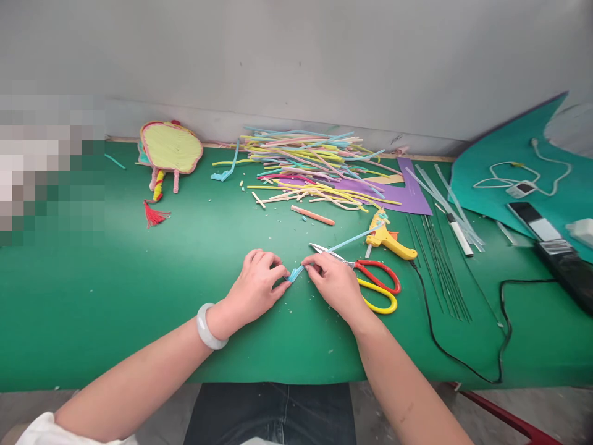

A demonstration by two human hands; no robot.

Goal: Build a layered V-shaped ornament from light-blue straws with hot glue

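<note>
A light blue pipe cleaner (295, 273) is bent into a small folded shape at one end, low over the green table. My left hand (256, 281) pinches that folded end between thumb and fingers. Close beside it, my right hand (334, 281) pinches the same strip, whose long straight tail runs up and right toward the glue gun. Scissors (377, 285) with one red and one yellow handle lie partly under my right hand. The yellow glue gun (391, 240) rests just beyond them. Another folded blue pipe cleaner (225, 175) lies farther back.
A heap of coloured pipe cleaners (310, 157) lies against the wall, over a purple sheet (417, 194). At the back left stands a fan-shaped craft (171, 148) with a red tassel. Green wires (438, 266), a marker (459, 235) and a black cord (503, 330) occupy the right side.
</note>
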